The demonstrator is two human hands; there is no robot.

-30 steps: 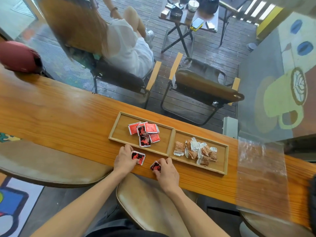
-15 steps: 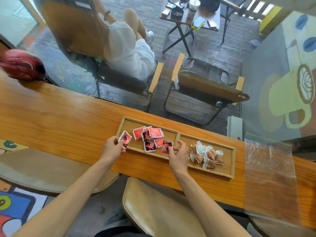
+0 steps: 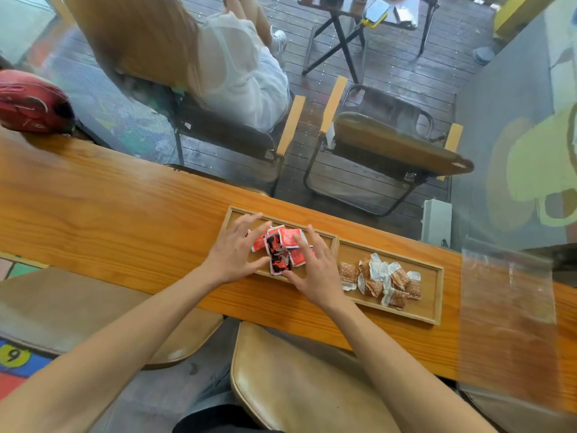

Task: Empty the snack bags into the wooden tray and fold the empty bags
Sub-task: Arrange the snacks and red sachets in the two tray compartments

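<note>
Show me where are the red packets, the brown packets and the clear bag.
red packets (image 3: 288,238): head view, top packet.
brown packets (image 3: 398,278): head view, pile's middle.
clear bag (image 3: 505,307): head view, flat middle.

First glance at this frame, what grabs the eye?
The pile of red snack packets in the left compartment of the wooden tray, with the left hand and right hand open on either side of it. Next, the brown snack packets in the right compartment, and a clear plastic bag flat on the counter at right.

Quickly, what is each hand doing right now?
Left hand: open, fingers spread against the red packets.
Right hand: open, fingers straight against the same pile.
</note>
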